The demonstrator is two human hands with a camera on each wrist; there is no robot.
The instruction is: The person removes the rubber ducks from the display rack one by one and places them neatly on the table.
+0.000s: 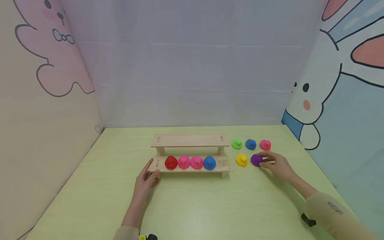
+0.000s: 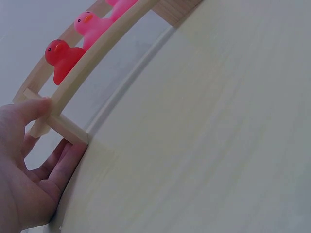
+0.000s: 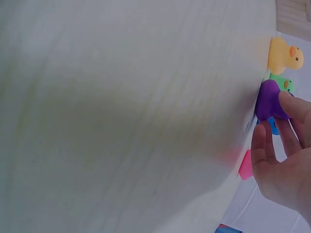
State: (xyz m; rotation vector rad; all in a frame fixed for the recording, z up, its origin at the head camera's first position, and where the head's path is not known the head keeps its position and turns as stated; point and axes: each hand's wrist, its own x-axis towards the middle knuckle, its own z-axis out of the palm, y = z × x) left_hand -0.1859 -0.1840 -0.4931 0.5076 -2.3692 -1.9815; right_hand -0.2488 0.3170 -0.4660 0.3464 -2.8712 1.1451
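Right wrist view: the right hand [image 3: 286, 177] pinches the purple duck [image 3: 268, 100], which lies between its thumb and fingertips (the yellow duck [image 3: 281, 56] stands near). The left hand [image 1: 144, 181] grips the left end of the wooden rack [image 1: 190, 140], beside the red duck [image 1: 171, 162].

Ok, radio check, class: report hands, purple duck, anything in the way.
Left hand grips rack at lower left. Right hand pinches purple duck. Yellow duck between it and rack.

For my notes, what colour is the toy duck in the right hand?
Purple; the toy duck shows best in the right wrist view.
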